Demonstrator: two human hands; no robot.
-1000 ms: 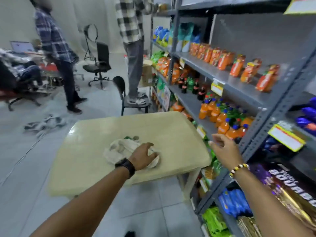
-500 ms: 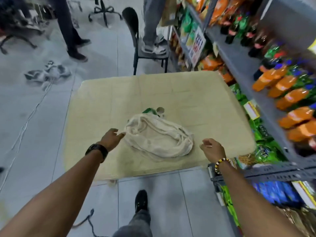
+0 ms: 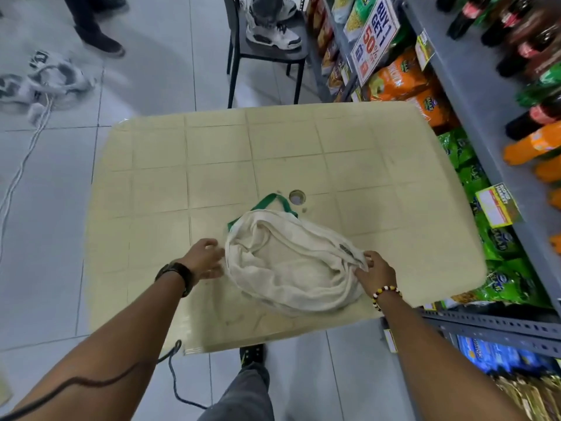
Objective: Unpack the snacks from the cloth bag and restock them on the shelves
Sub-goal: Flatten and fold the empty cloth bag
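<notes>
A crumpled white cloth bag [image 3: 288,265] with a green handle lies flat on the cream table [image 3: 212,153], near its front edge. No snack shows inside its folds. My right hand [image 3: 375,268] pinches the bag's right edge. My left hand [image 3: 203,261] sits at the bag's left edge with fingers spread, touching or just short of the cloth. The grey shelves [image 3: 485,95] run along the right, stocked with green and orange snack packs and drink bottles.
A black chair [image 3: 264,56] with a person's feet standing on it is behind the table. Another person's shoes and a tangle of white cables [image 3: 45,83] lie on the floor at the far left. A sale sign [image 3: 373,34] hangs off the shelf.
The camera has tilted down from the shelves to the table. My right hand came off the shelf side and took hold of the bag's right edge. My left hand stayed at the left edge.
</notes>
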